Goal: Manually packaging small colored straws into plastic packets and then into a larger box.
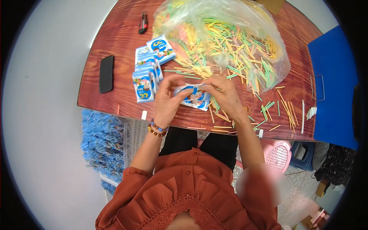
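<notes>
Between my hands is a small blue-and-white printed packet (pixel 199 102), just above the near edge of the dark red wooden table (pixel 126 46). My left hand (pixel 171 94) pinches its upper left side, with thumb and fingers closed. On the other side my right hand (pixel 224 94) grips the upper right part, fingertips pressed together on it. A stack of similar blue-and-white packets (pixel 143 85) lies just left of my left hand. Beyond my hands a large clear plastic bag (pixel 276 57) spills thin sticks (pixel 230 38) in yellow, green and pink.
A black phone (pixel 106 74) lies at the left, and a red-and-black box cutter (pixel 143 23) lies farther back. Loose sticks (pixel 289 111) are scattered at the right, near a crumpled white tissue (pixel 311 112). A blue board (pixel 333 84) stands at the table's right edge.
</notes>
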The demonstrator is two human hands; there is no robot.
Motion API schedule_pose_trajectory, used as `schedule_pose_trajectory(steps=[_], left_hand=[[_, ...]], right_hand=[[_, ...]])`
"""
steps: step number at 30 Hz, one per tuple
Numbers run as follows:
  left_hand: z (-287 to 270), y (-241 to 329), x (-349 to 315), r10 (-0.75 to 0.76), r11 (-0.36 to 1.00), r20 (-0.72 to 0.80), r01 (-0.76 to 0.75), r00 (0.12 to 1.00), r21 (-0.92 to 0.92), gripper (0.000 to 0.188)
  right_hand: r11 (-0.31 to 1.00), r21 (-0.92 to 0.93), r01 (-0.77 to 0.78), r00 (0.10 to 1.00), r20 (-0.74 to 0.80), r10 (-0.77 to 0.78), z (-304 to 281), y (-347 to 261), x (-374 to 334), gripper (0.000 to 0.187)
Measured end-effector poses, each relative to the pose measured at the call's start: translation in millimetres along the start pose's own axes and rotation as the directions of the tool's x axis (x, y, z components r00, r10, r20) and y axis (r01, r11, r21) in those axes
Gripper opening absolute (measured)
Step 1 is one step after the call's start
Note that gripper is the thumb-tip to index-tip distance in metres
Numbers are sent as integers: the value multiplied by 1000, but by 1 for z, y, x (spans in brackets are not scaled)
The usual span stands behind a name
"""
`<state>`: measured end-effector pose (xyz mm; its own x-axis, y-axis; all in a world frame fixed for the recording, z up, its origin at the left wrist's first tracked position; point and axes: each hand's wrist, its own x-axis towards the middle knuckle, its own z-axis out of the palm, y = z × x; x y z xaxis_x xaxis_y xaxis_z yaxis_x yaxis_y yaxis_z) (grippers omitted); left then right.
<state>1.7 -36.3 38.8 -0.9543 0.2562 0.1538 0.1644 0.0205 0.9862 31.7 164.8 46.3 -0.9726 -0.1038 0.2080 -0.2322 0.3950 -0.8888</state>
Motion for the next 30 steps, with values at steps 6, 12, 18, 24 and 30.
schedule_pose_trajectory(steps=[6, 12, 18, 24, 30], left_hand=[[23, -1, -4, -185, 921, -16, 168, 983, -352, 7], [36, -23, -11, -295, 825, -40, 233, 955, -515, 9], [41, -27, -12, -255, 851, -69, 190, 964, -491, 10], [51, -29, -14, -261, 830, -69, 187, 963, -525, 13], [41, -34, -16, -250, 851, -70, 185, 966, -491, 14]], right_hand=[[764, 606, -220, 957, -19, 291, 14, 9, -21, 7], [878, 426, -216, 927, -193, 322, 22, 19, -34, 7], [920, 389, -50, 944, -284, 171, -14, 35, -33, 21], [731, -577, -365, 877, -476, 61, -154, 115, -3, 26], [590, -746, -309, 940, -332, 73, -197, 127, -21, 42]])
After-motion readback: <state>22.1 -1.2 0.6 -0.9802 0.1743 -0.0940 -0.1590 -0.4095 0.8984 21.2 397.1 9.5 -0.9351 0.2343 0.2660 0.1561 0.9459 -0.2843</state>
